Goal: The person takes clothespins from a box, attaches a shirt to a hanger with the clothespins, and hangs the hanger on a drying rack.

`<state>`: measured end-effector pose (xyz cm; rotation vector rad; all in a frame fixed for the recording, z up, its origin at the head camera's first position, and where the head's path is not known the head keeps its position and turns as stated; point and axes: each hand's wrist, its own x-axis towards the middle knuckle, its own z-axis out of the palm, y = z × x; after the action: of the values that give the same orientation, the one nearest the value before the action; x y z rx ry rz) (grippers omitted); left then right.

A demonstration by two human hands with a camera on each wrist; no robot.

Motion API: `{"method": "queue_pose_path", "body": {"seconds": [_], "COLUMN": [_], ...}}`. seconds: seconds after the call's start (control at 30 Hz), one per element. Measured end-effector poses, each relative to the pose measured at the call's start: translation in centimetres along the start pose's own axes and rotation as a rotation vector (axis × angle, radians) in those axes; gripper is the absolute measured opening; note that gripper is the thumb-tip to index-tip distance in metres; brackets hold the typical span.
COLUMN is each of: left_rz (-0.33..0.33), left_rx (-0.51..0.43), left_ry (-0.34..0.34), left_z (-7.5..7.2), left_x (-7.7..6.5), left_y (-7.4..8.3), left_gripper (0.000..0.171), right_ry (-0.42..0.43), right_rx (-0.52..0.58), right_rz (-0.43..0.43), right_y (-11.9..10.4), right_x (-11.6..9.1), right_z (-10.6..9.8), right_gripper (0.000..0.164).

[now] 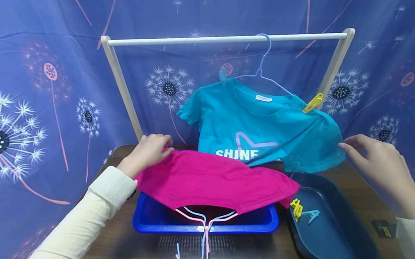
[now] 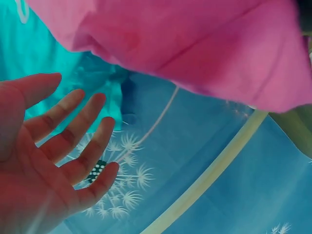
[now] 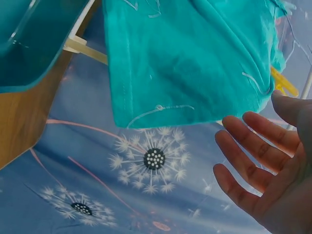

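Observation:
A teal T-shirt [image 1: 225,118] with a "SHINE" print hangs from a pale hanger [image 1: 261,66] hooked on the rod. A light-blue clothespin [image 1: 223,77] sits at its left shoulder and a yellow clothespin [image 1: 313,103] at its right. My right hand [image 1: 383,162] is beside the teal sleeve, fingers loosely spread in the right wrist view. A magenta garment [image 1: 212,180] lies across the blue basket [image 1: 206,227], a pink hanger [image 1: 207,245] and a blue hanger [image 1: 202,253] protruding from its neckline. My left hand [image 1: 149,152] is at its left end; the left wrist view shows spread fingers holding nothing.
A white rod [image 1: 197,40] on wooden posts [image 1: 122,87] spans the back. On the brown table [image 1: 116,226], a dark blue tray [image 1: 342,224] at right holds yellow clothespins [image 1: 296,209] and a light-blue clothespin [image 1: 313,216]. A dandelion-patterned curtain [image 1: 38,99] hangs behind.

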<state>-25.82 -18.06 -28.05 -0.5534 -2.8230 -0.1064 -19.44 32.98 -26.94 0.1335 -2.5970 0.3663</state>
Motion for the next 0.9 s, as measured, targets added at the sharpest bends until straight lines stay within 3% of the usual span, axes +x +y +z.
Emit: {"method": "queue_pose_path", "body": {"seconds": [0.27,0.4,0.53,0.7,0.9], "left_rz": [0.040,0.057,0.071,0.067,0.101], "left_rx": [0.047,0.058,0.046,0.051,0.089], "left_ry": [0.078,0.095,0.099,0.105,0.160], "left_z": [0.2,0.6,1.0,1.8,2.1], "left_x": [-3.3,-4.6,-6.0,-7.5,-8.9], "left_y": [0.4,0.6,0.7,0.9,1.2], "left_gripper": [0.024,0.021,0.020,0.023,0.026], "right_ry": [-0.040,-0.092,-0.086,-0.059,-0.068], "right_rx": [-0.064,-0.086,-0.094,-0.096,-0.156], "right_rz": [-0.113,-0.162,-0.246,-0.364,-0.457], "right_y": [0.0,0.1,0.3,0.9,1.4], "right_x": [-1.1,-1.9,-2.6,-3.1,-3.9], "right_z": [1.6,2.9,4.3,6.2,7.5], "right_gripper": [0.029,0.024,0.017,0.020,0.024]}}
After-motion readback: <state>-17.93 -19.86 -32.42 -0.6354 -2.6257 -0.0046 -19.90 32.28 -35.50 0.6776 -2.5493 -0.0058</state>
